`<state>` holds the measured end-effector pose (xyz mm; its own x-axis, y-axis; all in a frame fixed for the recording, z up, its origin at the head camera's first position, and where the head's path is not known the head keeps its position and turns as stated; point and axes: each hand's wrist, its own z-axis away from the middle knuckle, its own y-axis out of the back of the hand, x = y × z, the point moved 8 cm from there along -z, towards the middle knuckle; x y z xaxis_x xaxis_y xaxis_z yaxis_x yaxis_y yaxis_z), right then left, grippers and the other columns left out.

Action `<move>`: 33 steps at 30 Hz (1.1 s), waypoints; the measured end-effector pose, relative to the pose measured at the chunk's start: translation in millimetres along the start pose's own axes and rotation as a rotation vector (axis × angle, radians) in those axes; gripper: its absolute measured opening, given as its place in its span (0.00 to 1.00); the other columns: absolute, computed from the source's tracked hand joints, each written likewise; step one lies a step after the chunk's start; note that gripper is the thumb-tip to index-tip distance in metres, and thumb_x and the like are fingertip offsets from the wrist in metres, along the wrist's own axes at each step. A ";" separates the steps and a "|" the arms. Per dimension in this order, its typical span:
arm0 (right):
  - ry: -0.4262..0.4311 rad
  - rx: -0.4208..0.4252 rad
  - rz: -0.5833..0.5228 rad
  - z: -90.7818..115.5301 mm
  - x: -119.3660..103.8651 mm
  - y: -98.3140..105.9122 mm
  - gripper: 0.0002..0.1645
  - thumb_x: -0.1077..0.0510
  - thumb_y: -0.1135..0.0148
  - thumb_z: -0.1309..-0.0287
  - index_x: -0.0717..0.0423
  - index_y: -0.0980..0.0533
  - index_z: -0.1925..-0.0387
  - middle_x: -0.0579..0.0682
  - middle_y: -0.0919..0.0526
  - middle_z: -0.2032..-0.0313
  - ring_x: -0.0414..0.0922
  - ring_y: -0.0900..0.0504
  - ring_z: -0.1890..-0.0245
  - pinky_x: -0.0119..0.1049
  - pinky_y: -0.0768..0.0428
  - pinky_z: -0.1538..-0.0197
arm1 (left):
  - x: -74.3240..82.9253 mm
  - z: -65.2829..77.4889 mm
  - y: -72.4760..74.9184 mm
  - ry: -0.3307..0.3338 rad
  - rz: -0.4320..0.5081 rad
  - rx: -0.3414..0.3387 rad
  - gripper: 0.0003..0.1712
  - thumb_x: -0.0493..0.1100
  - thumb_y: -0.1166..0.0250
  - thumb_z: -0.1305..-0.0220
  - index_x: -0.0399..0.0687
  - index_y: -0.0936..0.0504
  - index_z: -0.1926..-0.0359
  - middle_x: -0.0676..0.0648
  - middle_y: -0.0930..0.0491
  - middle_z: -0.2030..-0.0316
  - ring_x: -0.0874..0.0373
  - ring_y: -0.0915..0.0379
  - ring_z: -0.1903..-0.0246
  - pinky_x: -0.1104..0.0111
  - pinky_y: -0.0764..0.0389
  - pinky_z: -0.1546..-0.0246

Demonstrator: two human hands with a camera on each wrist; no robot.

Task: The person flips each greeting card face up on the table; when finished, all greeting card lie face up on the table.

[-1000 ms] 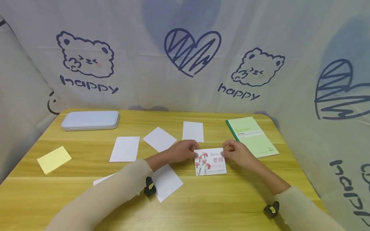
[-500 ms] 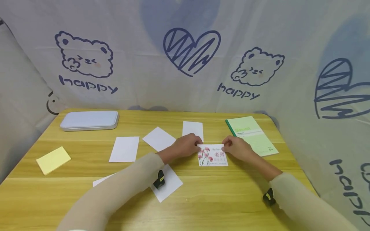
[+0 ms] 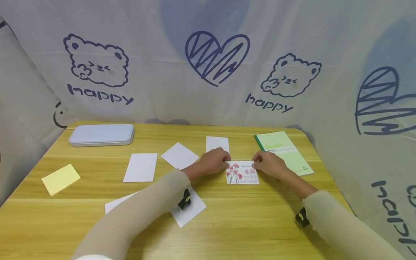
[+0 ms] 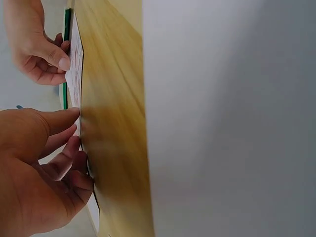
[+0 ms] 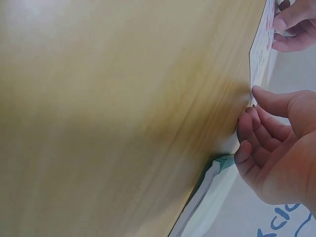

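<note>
A white card with pink carnations and red Chinese characters [image 3: 242, 173] lies nearly flat, close over the wooden table, right of centre in the head view. My left hand [image 3: 212, 161] pinches its upper left corner. At the opposite upper corner, my right hand [image 3: 269, 164] pinches it too. The left wrist view shows the left thumb [image 4: 64, 117] on the card's edge, the other fingers curled beside it. From the right wrist, the right thumb [image 5: 269, 102] rests on the printed face, fingers curled below.
Blank white sheets lie left of and behind the card, one [image 3: 140, 167] near a yellow notepad [image 3: 61, 179]. A white pencil case [image 3: 101, 134] sits at the back left. The green Gambit notebook [image 3: 294, 159] is just beyond my right hand. A printed curtain [image 3: 156, 83] hangs behind the table.
Both hands have carried the card a little to the right and away from me. It has tipped from a raised slant to nearly flat. The sheets, notebook and pencil case stay put.
</note>
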<state>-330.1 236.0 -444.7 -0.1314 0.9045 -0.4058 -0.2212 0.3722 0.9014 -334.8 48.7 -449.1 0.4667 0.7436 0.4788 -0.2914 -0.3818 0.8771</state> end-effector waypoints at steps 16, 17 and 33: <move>0.036 0.019 -0.049 -18.4 -12.4 16.8 0.16 0.53 0.41 0.31 0.58 0.20 0.49 0.55 0.18 0.55 0.50 0.21 0.59 0.44 0.24 0.57 | -14.8 -6.1 16.9 0.040 0.076 0.050 0.15 0.45 0.39 0.28 0.49 0.17 0.44 0.46 0.19 0.51 0.53 0.23 0.52 0.59 0.21 0.49; 0.048 0.034 -0.065 -23.1 -16.9 20.4 0.16 0.54 0.41 0.31 0.58 0.20 0.48 0.55 0.18 0.55 0.50 0.21 0.59 0.45 0.23 0.57 | -20.2 -7.8 21.9 0.052 0.093 0.060 0.15 0.45 0.39 0.28 0.49 0.17 0.44 0.46 0.19 0.51 0.53 0.23 0.51 0.58 0.22 0.49; 0.151 -0.097 -0.179 -112.4 -69.8 -7.1 0.29 0.53 0.34 0.34 0.58 0.27 0.35 0.59 0.23 0.42 0.56 0.24 0.43 0.51 0.26 0.37 | -101.1 -34.4 59.9 0.162 0.214 0.068 0.23 0.43 0.36 0.29 0.43 0.23 0.37 0.41 0.21 0.43 0.49 0.25 0.43 0.58 0.25 0.41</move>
<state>-428.0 146.8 -439.8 -0.2235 0.7819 -0.5820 -0.3445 0.4952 0.7975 -428.1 -30.5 -446.3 0.2594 0.7179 0.6461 -0.3096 -0.5718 0.7597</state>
